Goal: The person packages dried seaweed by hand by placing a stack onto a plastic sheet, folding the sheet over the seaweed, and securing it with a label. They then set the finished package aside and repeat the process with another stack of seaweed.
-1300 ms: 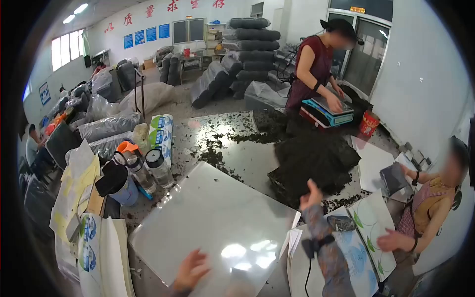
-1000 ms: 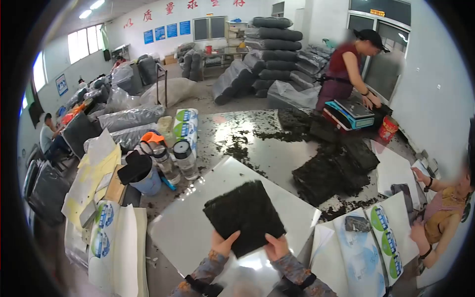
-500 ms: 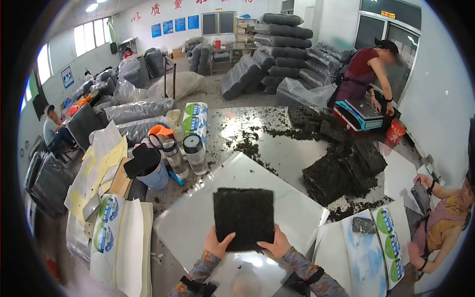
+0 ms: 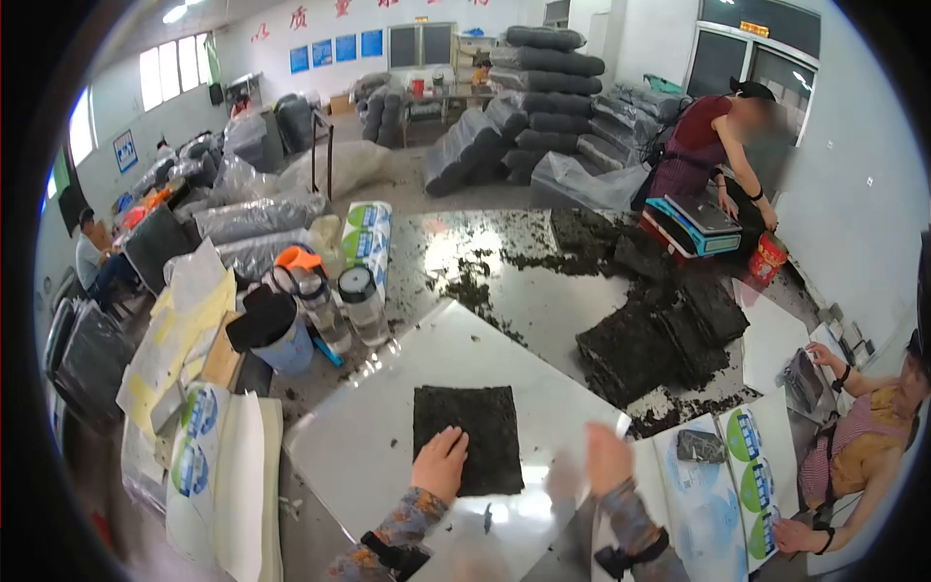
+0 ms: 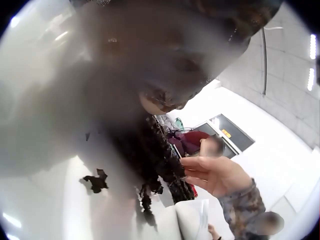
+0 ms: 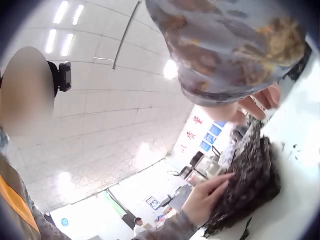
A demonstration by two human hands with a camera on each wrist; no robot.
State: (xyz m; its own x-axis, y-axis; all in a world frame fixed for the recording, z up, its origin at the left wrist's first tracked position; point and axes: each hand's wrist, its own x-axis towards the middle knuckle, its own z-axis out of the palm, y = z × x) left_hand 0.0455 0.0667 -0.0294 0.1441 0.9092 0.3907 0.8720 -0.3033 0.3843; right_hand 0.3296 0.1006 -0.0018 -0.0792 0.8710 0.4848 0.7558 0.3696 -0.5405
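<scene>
A square stack of dark dried seaweed sheets [image 4: 490, 441] lies flat on a glossy white board [image 4: 335, 427] in front of me. My left hand [image 4: 441, 466] rests on its left side, fingers laid straight over the top. In the right wrist view the stack [image 6: 250, 187] shows thick, ragged edges beside that hand [image 6: 202, 202]. Off to the right of the stack, over the board's right corner, my right hand [image 4: 609, 458] is raised and blurred, holding nothing. The left wrist view shows its fingers extended [image 5: 195, 170].
More seaweed stacks [image 4: 635, 354] and loose scraps lie beyond the board. Left stand bottles [image 4: 361, 306], a blue cup [image 4: 281, 339] and papers [image 4: 179, 335]. A person [image 4: 718, 145] works by a scale [image 4: 693, 225]; another person [image 4: 863, 427] is at right, near paper packs [image 4: 703, 495].
Both hands first came in bare, then held the seaweed stack up by its lower corners. Now it lies on the board; the right hand has let go and moved right.
</scene>
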